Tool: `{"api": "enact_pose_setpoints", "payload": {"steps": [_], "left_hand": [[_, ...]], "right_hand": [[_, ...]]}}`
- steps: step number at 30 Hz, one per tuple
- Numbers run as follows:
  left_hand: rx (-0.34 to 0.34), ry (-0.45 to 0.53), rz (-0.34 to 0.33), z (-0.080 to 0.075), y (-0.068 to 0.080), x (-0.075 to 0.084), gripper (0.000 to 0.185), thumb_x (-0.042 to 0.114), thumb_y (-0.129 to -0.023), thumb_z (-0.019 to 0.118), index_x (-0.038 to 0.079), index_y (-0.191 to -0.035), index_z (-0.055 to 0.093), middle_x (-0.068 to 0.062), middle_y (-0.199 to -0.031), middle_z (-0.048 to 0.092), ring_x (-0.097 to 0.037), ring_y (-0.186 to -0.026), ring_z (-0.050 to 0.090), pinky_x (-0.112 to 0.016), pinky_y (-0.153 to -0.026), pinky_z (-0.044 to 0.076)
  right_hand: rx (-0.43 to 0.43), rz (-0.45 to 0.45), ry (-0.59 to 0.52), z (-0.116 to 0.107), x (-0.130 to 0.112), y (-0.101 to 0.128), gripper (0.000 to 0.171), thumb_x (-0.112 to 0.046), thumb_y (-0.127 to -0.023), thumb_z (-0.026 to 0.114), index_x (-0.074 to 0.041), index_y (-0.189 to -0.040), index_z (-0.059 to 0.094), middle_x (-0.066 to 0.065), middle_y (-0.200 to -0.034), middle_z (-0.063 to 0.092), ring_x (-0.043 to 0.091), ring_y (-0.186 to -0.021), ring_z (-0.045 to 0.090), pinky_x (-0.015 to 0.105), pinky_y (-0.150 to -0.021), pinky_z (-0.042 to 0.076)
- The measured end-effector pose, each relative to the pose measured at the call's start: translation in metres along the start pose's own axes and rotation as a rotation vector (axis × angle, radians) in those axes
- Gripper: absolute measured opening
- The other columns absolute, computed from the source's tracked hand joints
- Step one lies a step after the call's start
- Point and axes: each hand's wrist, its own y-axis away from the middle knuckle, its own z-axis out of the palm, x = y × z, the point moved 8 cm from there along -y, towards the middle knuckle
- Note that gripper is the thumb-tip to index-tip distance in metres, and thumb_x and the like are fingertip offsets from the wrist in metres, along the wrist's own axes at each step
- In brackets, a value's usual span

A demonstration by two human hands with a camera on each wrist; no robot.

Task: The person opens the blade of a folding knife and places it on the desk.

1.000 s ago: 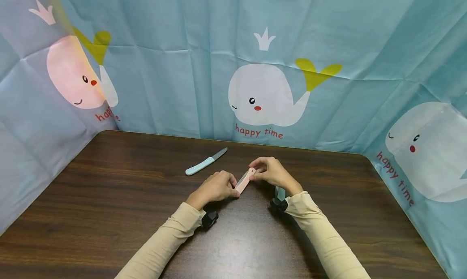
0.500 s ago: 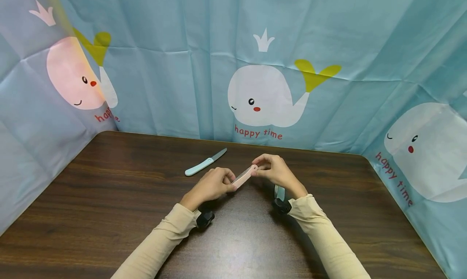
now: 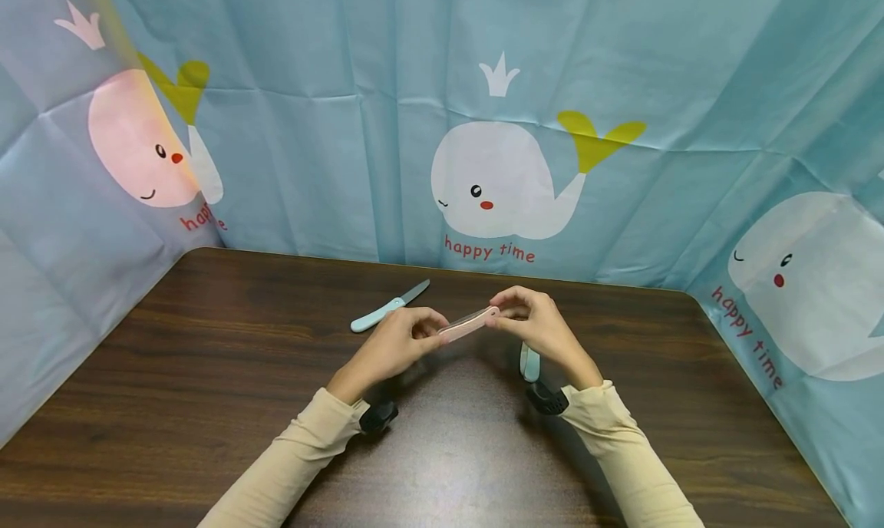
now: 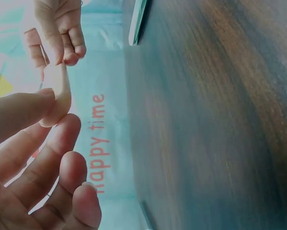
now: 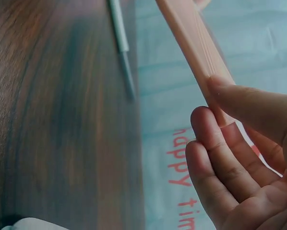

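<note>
A pink folding knife [image 3: 471, 325] is held up over the table between both hands, its blade lying folded along the handle. My left hand [image 3: 392, 348] pinches its left end between thumb and fingers. At the other end, near the pivot, my right hand [image 3: 542, 330] grips it with thumb and fingertips. In the left wrist view the pink knife [image 4: 61, 91] spans the gap between the hands. The right wrist view shows the thumb across the handle [image 5: 196, 52], with several fingers free below it.
A light blue knife [image 3: 376, 318] lies unfolded on the dark wooden table [image 3: 173, 374], behind the left hand. Another light blue knife [image 3: 530, 364], folded, lies under the right wrist, partly hidden. A blue curtain [image 3: 311, 167] with whale prints surrounds the table's back and sides.
Both hands have raised the pink knife and turned it from steeply slanted to nearly level. They have moved slightly apart. The light blue knives have stayed where they were.
</note>
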Motion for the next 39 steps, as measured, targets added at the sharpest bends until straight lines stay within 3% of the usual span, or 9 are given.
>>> {"api": "enact_pose_setpoints", "payload": {"steps": [9, 18, 24, 31, 39], "left_hand": [[0.035, -0.001, 0.016, -0.011, 0.007, 0.008, 0.015, 0.016, -0.09, 0.072, 0.011, -0.104, 0.073, 0.003, -0.078, 0.068, -0.009, -0.066, 0.056, -0.021, -0.059, 0.044], [0.048, 0.047, 0.008, -0.016, 0.014, 0.01, 0.011, 0.016, -0.091, 0.071, 0.01, -0.101, 0.071, 0.002, -0.078, 0.066, -0.011, -0.068, 0.055, -0.021, -0.061, 0.044], [0.029, 0.068, 0.006, -0.015, 0.016, 0.012, 0.013, 0.018, -0.095, 0.067, 0.009, -0.103, 0.07, -0.004, -0.083, 0.069, -0.011, -0.071, 0.056, -0.021, -0.063, 0.044], [0.029, 0.097, 0.025, -0.015, 0.018, 0.014, 0.014, 0.017, -0.096, 0.066, 0.008, -0.105, 0.068, -0.005, -0.086, 0.073, -0.008, -0.074, 0.061, -0.023, -0.066, 0.047], [0.053, 0.157, 0.011, -0.017, 0.02, 0.016, 0.015, 0.014, -0.093, 0.069, 0.007, -0.107, 0.068, -0.004, -0.087, 0.07, -0.012, -0.073, 0.06, -0.022, -0.065, 0.048]], "right_hand": [[-0.002, -0.016, 0.008, 0.0, -0.013, 0.011, 0.026, -0.008, -0.086, 0.076, 0.0, -0.109, 0.067, 0.018, -0.102, 0.073, 0.007, -0.081, 0.069, 0.021, -0.071, 0.054], [-0.021, -0.049, 0.049, 0.006, -0.023, 0.023, 0.022, -0.01, -0.087, 0.075, -0.004, -0.107, 0.069, 0.014, -0.097, 0.073, 0.016, -0.083, 0.071, 0.022, -0.07, 0.053], [-0.007, -0.056, 0.045, 0.005, -0.025, 0.029, 0.019, -0.008, -0.087, 0.076, -0.003, -0.104, 0.069, 0.013, -0.094, 0.073, 0.009, -0.077, 0.068, 0.021, -0.068, 0.052], [-0.005, -0.04, 0.039, 0.005, -0.024, 0.032, 0.02, -0.012, -0.085, 0.078, -0.005, -0.103, 0.07, 0.012, -0.092, 0.074, 0.019, -0.08, 0.071, 0.022, -0.069, 0.053], [-0.027, -0.032, 0.057, 0.009, -0.026, 0.037, 0.019, -0.016, -0.086, 0.078, -0.01, -0.103, 0.071, 0.006, -0.092, 0.074, 0.012, -0.081, 0.069, 0.024, -0.071, 0.054]]}}
